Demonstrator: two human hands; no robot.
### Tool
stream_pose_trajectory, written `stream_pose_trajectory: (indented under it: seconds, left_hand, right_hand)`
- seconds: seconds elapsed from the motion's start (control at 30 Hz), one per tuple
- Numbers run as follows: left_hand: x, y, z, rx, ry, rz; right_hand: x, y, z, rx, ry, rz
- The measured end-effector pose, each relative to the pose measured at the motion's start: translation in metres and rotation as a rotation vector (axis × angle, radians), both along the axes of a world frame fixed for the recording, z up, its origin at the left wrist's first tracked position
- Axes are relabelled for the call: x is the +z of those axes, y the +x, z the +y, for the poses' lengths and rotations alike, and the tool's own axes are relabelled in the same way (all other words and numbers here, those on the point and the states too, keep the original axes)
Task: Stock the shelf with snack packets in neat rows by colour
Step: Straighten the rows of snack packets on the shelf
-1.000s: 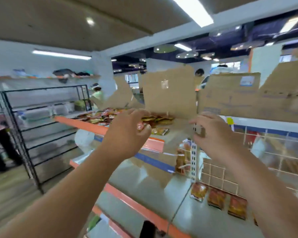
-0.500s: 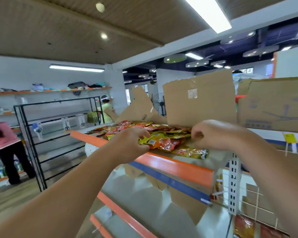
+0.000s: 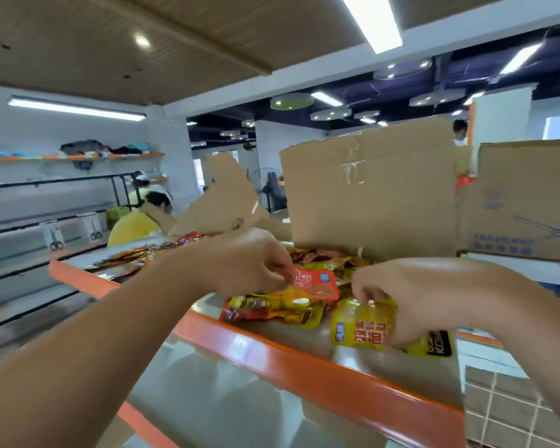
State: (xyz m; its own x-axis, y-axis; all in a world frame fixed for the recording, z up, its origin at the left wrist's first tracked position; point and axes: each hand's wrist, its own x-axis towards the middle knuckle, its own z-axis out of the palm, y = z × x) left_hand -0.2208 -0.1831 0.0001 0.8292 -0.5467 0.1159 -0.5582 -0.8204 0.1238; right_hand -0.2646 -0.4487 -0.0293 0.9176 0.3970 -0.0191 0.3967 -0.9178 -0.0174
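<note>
— Fingers (image 3: 280, 265) of the left hand (image 3: 246, 263) are curled in a pinch on a red packet (image 3: 317, 284), holding it just above the heap!

— And the right hand (image 3: 434, 295)?

— Its fingers (image 3: 367, 287) are bent down, gripping the top edge of a yellow packet (image 3: 359, 328) that lies near the front of the top shelf (image 3: 304, 360), by its orange lip.

— What do they look like?

— Glossy foil, both flat. The red one has pale characters, a round seal and a small blue patch. The yellow one carries big red Chinese characters, a blue patch at its lower corner, and a black panel with pale letters too blurred to read.

— Between the hands?

— A loose pile (image 3: 272, 310) of red and yellow packets, overlapping, no rows at all. More lie scattered along the shelf to the left.

— Behind that?

— A torn cardboard flap (image 3: 369, 195) stands upright with clear tape on it. To its right is a closed cardboard box (image 3: 524, 202) with blue print, smeared beyond reading.

— Further off?

— A black wire rack (image 3: 46, 185) at left with carded scissors (image 3: 54, 236) hanging, and a person in a yellow top (image 3: 133, 226) bent low beside it.
</note>
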Motion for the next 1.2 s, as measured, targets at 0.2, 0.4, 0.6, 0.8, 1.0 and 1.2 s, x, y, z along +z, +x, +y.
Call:
stream_pose_trajectory:
  seconds: [0.2, 0.4, 0.6, 0.8, 1.0, 1.2]
  left_hand:
    - [0.030, 0.053, 0.001, -0.179, -0.078, -0.012]
    - [0.033, 0.111, -0.008, -0.261, 0.010, -0.030]
    - [0.018, 0.145, -0.018, -0.316, 0.135, -0.045]
    - [-0.010, 0.159, -0.020, -0.443, 0.110, 0.031]
    - [-0.020, 0.156, -0.010, -0.494, -0.008, 0.062]
    - [-0.016, 0.146, -0.005, -0.496, -0.003, 0.097]
  right_hand:
    - [0.025, -0.012, -0.014, -0.008, 0.311, -0.091]
    - [0.055, -0.011, 0.009, -0.185, 0.169, -0.321]
    - [0.048, 0.021, 0.063, -0.399, 0.135, -0.262]
    - [0.013, 0.059, 0.094, -0.499, 0.147, -0.096]
    - [0.003, 0.052, 0.084, -0.518, 0.421, -0.117]
    - [0.005, 0.050, 0.077, -0.539, 0.477, -0.085]
